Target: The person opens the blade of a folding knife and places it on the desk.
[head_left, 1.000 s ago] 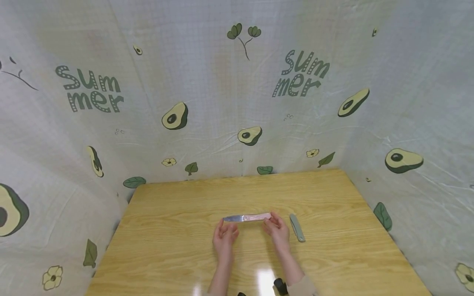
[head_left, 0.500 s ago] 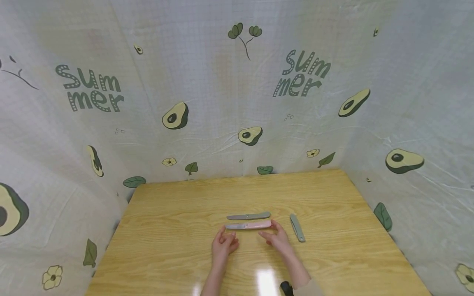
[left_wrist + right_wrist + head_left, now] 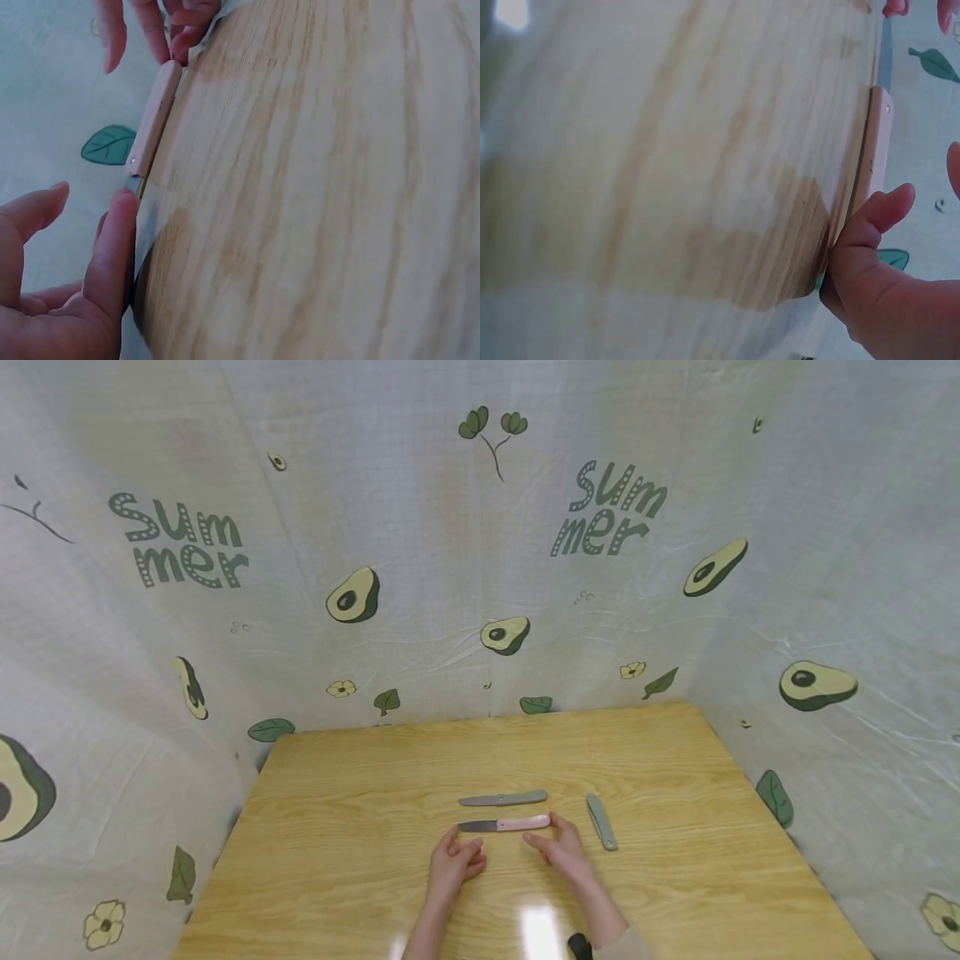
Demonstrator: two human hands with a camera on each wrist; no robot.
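A pink-handled folding knife (image 3: pixel 523 822) lies unfolded on the wooden table, its dark blade toward the left. Beside the blade tip is my left hand (image 3: pixel 452 864), a fingertip at the tip and the thumb held apart. My right hand (image 3: pixel 564 853) has a fingertip at the handle's end, with its thumb away from the handle. In the right wrist view the pink handle (image 3: pixel 874 142) appears past my right thumb. Just behind lies a grey-green folding knife (image 3: pixel 504 798), also unfolded and nearly parallel. Part of the pink knife's blade is hidden by my fingers in the left wrist view.
A folded green knife (image 3: pixel 602 821) lies to the right of my right hand, set at a slant. White cloth (image 3: pixel 420 527) printed with avocados and leaves hangs behind and at both sides of the wooden table (image 3: pixel 360 777).
The pink knife has come down toward me onto the table, baring the grey-green knife behind it. Both hands moved with it, and their thumbs are now away from it.
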